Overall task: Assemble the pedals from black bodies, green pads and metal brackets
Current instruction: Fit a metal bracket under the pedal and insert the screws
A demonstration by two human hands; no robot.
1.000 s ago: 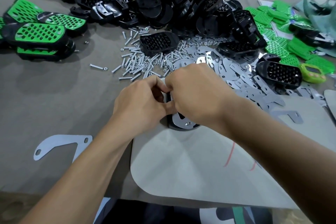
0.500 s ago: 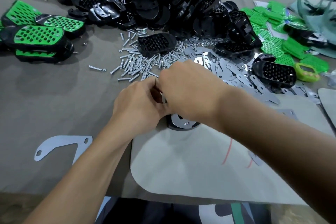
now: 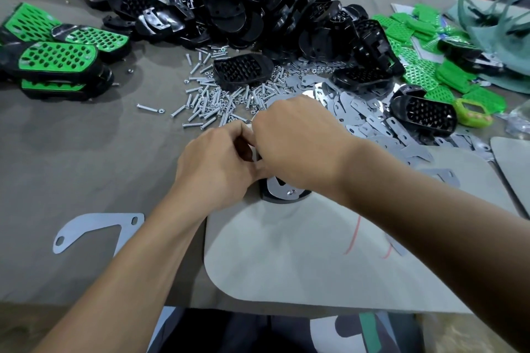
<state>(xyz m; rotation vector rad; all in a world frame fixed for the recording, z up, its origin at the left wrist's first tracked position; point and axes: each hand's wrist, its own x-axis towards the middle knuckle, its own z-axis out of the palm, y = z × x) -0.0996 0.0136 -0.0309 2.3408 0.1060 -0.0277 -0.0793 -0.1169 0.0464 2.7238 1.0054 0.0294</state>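
Note:
A black pedal body with a metal bracket (image 3: 282,190) on its underside lies at the middle of the table, mostly hidden under my hands. My left hand (image 3: 218,163) grips its left side with curled fingers. My right hand (image 3: 298,140) is curled over its top, fingertips hidden. A heap of black bodies (image 3: 252,6) fills the back. Green pads (image 3: 415,74) lie at the right. Loose metal brackets (image 3: 358,117) and screws (image 3: 212,97) are spread just beyond my hands.
Finished green-and-black pedals (image 3: 57,63) are stacked at the far left. A large flat metal bracket (image 3: 97,226) lies at the near left. A pale rounded sheet (image 3: 301,252) covers the near table. A lime-green case (image 3: 473,112) sits at the right.
Both hands stay on the pedal with only small shifts; the right hand has crept slightly toward the left hand.

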